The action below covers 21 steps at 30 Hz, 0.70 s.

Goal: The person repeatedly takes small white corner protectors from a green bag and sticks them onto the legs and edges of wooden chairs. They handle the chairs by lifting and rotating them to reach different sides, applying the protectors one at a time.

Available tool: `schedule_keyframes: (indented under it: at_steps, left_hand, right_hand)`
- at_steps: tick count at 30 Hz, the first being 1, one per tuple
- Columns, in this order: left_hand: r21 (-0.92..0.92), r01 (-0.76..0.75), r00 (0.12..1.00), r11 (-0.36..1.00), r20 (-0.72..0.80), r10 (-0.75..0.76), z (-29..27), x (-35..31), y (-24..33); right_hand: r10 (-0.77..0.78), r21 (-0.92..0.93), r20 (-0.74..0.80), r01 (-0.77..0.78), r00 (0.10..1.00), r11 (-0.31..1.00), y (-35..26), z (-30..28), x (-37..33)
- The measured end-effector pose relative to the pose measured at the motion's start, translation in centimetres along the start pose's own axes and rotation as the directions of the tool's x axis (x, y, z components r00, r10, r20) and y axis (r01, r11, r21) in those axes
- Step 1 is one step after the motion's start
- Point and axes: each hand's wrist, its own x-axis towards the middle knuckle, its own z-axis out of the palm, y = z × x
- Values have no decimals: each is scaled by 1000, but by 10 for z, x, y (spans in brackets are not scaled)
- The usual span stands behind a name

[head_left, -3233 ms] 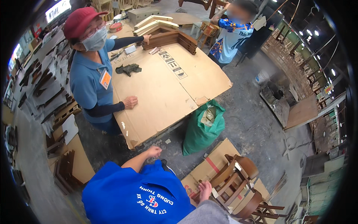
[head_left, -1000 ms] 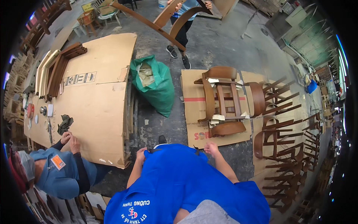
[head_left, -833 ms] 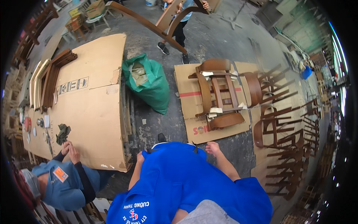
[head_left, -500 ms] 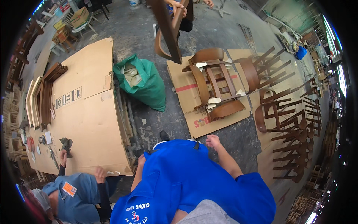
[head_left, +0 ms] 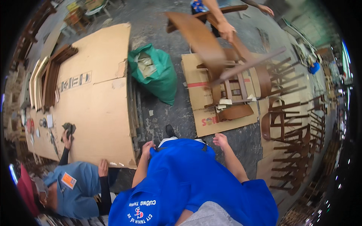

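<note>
My left hand (head_left: 148, 148) is beside the hem of my blue shirt, its fingers loosely bent with nothing visible in them. Out in front of my right hip, my right hand (head_left: 221, 141) hangs in the air, empty, fingers loosely apart. Beyond it, a brown wooden chair frame (head_left: 236, 112) lies on a cardboard sheet (head_left: 203, 128) with pale padding at its corners. Above that frame, a co-worker's hand (head_left: 227, 31) grips another brown wooden chair frame (head_left: 196, 35), blurred by motion.
A green sack (head_left: 163, 81) of pale scraps stands left of the cardboard. At the cardboard-topped table (head_left: 102, 113), another person holds a dark cloth (head_left: 68, 132); curved brown wooden parts (head_left: 52, 77) are stacked there. Several chair frames (head_left: 290, 132) lie at the right.
The co-worker's chair frame has swung right and lower, over the one on the cardboard. My left hand has come further into view, and my right hand has shifted slightly right.
</note>
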Motion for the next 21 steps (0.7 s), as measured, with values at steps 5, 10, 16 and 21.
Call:
schedule_keyframes:
  at_steps: [5,10,16,21]
  left_hand:
    - [113,-3,995,994,-95,14,-9,-9,-12]
    - [49,40,984,998,-175,-31,-18,-29,-10]
    - [-79,12,959,997,-281,-34,-11,-53,-18]
    - [-258,-97,954,961,-299,17,-6,-58,-31]
  right_hand:
    - [28,-42,27,-26,999,999,6,12,5]
    - [9,-125,73,0,997,992,-5,20,36]
    - [-15,-203,137,43,990,978,-73,57,75]
    - [-29,-555,303,201,952,807,-162,117,127]
